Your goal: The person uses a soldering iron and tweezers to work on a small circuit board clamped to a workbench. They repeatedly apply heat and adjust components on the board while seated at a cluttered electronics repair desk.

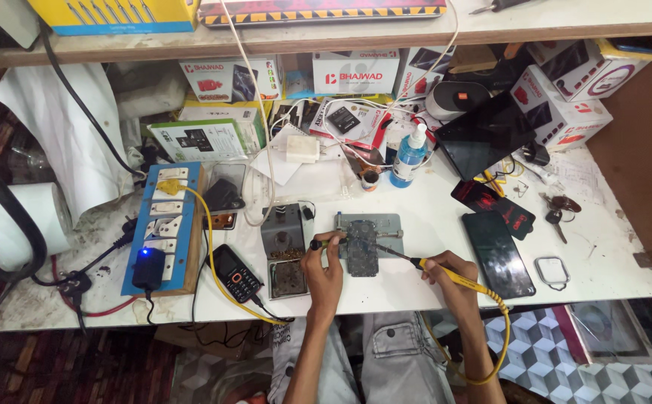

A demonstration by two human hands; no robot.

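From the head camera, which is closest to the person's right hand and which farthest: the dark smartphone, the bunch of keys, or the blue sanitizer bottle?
From the right hand:
1. Dark smartphone, lying flat just to its right.
2. Bunch of keys, farther right and toward the back.
3. Blue sanitizer bottle, standing at the back of the table, clearly farthest.

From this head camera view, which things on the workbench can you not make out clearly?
- Tip of the yellow soldering iron: too small to tell whether it touches the circuit board.
- Left hand: its fingers cover most of a small yellow-handled tool.
- Metal holder: the board hides its middle.
- Roll of tape: a black cable crosses it.
- Boxes on the upper shelf: cut off by the top edge.
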